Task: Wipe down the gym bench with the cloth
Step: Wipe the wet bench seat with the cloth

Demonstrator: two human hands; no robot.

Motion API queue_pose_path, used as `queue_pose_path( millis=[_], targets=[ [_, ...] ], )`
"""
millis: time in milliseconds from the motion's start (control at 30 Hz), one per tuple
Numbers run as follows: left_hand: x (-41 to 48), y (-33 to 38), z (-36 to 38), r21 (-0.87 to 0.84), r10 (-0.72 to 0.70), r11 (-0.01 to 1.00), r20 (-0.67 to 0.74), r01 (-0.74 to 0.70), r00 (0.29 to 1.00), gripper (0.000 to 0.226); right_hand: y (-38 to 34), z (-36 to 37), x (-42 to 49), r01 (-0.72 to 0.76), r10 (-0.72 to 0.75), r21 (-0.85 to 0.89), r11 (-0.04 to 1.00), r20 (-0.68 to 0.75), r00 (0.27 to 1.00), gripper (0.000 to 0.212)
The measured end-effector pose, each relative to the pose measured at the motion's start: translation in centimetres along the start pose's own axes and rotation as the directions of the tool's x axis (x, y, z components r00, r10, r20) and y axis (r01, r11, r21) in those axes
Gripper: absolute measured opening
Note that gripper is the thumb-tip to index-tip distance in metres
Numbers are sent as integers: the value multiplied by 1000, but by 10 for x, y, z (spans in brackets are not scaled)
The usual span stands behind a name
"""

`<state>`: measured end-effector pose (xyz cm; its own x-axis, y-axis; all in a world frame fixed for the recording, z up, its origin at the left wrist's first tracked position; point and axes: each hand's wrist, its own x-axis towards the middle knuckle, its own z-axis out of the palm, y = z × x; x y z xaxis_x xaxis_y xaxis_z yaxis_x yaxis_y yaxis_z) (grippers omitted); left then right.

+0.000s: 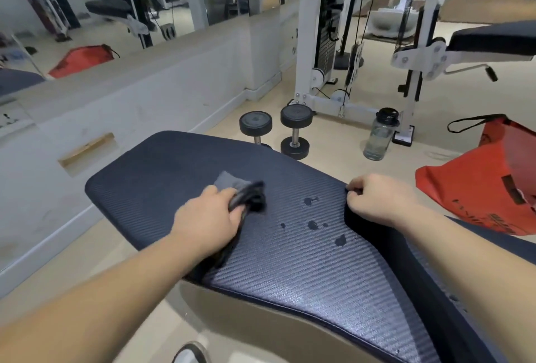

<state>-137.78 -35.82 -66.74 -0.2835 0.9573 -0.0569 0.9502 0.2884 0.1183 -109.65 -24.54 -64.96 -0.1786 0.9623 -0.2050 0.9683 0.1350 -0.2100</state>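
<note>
The gym bench (150,177) has a dark blue ribbed pad that fills the middle of the head view. My left hand (208,214) grips a bunched grey and black cloth (246,193) and presses it on the pad near its centre. The cloth looks blurred. Several dark wet drops (311,225) lie on the pad just right of the cloth. My right hand (374,199) is curled over the pad's right edge, fingers hooked around the rim.
Two black dumbbells (294,133) stand on the floor beyond the bench. A clear water bottle (380,135) and a red bag (487,185) sit to the right. A white cable machine (319,43) stands behind, a mirrored wall to the left.
</note>
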Motion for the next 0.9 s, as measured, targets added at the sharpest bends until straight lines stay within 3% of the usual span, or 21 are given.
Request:
queue_pose_path(
  millis=[33,100,200,267,333,433,467,533,600,667,733,833,900],
  targets=[
    [3,10,6,-17,-87,996,-48,86,995,41,1,0,0,5,-5,-13,1000,0,1000,43],
    [-4,38,18,-5,-76,997,-108,76,991,42,3,-1,1,7,-7,-33,999,16,1000,47],
    [-29,60,19,0,223,975,-28,-224,974,41,3,-5,5,15,-13,-52,999,38,999,53],
    [-14,53,11,19,335,942,42,-336,941,44,5,-3,8,11,-10,-48,999,30,999,51],
    [19,52,10,68,290,954,51,-293,956,42,6,-3,8,6,-5,-42,999,26,1000,48],
    [57,81,13,1,9,1000,39,-10,999,41,10,0,6,-7,7,7,1000,26,1000,51],
    [60,96,16,-15,-8,1000,46,9,999,41,12,0,4,-15,14,30,999,28,1000,53],
    [46,116,22,-46,134,990,72,-131,988,45,16,-1,4,-16,14,66,998,40,999,57],
    [20,114,23,-91,402,914,95,-394,911,55,18,-2,4,-13,7,95,995,58,998,58],
    [29,99,15,-116,533,845,110,-521,839,59,20,-2,4,-19,11,119,993,69,998,61],
    [58,90,15,-50,478,878,99,-475,873,52,22,-1,5,-16,6,137,990,74,997,65],
    [78,106,20,-51,208,977,19,-207,978,43,24,2,5,-7,-5,152,988,78,997,64],
    [59,123,28,-84,226,971,9,-225,974,44,24,0,5,6,-17,139,990,81,997,61]
  ],
)
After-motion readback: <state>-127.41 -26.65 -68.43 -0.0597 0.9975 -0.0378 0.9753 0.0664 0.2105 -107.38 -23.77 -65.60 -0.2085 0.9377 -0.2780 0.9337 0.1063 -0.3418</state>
